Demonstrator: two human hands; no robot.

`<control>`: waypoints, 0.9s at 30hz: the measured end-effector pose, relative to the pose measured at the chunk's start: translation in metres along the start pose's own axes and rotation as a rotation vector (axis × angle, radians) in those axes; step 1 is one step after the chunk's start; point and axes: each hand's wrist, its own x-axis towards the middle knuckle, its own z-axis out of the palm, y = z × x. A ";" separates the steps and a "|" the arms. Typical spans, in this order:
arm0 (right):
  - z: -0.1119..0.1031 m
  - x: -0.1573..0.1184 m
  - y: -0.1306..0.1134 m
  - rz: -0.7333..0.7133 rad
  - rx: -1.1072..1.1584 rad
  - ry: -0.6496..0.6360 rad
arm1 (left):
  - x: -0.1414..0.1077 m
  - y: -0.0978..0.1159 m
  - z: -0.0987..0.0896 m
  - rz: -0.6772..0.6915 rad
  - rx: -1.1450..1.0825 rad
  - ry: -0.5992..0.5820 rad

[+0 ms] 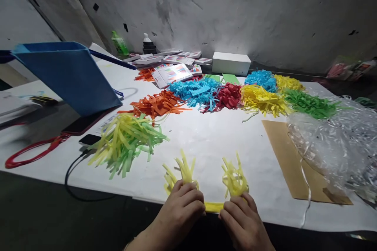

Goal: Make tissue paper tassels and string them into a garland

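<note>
A yellow paper tassel strip point(214, 206) lies at the front edge of the white-covered table, its middle a flat band and both ends fringed. My left hand point(184, 208) is closed on its left part, with pale yellow fringe point(186, 168) sticking up beyond the fingers. On the right part my right hand point(243, 219) is closed too, fringe point(235, 176) standing above it. Both thumbs are mostly hidden. To the left lies a yellow and green tassel bunch point(129, 137).
Behind are orange point(157, 104), blue point(197, 90), red point(229, 96), yellow point(263, 100) and green point(312, 104) tassels. Brown paper point(303, 164) and clear plastic point(338, 141) lie right. A blue holder point(76, 78), phone point(90, 140), cable and red cord point(32, 157) are left; a white box point(231, 63) stands behind.
</note>
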 end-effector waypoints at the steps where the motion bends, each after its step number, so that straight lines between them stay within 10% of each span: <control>1: 0.001 -0.001 -0.001 0.017 0.005 0.025 | -0.001 0.000 0.002 -0.033 -0.010 0.016; 20: 0.009 0.011 -0.021 0.435 -0.113 -0.038 | 0.014 0.021 -0.004 -0.377 0.001 -0.154; 27: 0.010 0.007 -0.017 0.083 -0.072 0.014 | 0.012 0.020 0.001 -0.296 0.058 -0.151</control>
